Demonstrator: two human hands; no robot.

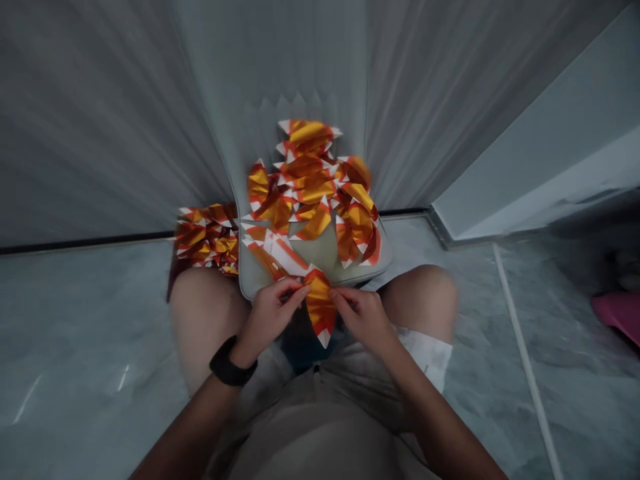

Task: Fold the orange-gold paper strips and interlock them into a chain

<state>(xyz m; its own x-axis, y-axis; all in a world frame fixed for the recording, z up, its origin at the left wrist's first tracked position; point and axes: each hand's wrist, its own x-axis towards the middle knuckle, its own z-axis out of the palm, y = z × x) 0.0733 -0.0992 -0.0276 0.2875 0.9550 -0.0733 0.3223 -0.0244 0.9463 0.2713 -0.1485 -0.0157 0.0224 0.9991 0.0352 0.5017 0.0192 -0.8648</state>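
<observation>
Between my two hands is a pleated paper piece [321, 303], gold and orange with white pointed ends, held upright over my lap. The fingers of my left hand [275, 308] pinch its left edge. On the opposite edge, my right hand [363, 313] pinches it between thumb and fingers. Just beyond lie flat strips of folded paper [280, 250] in white and orange, close to my left fingertips. Several more gold-orange folded paper pieces [315, 187] are heaped further back on a pale chair seat [327, 247].
A box [173, 273] heaped with similar folded pieces stands on the floor by my left knee. Grey curtain-like panels [110, 120] rise behind. To the right are a pale wall corner [540, 147] and a pink object [617, 317] on the marbled floor [90, 347].
</observation>
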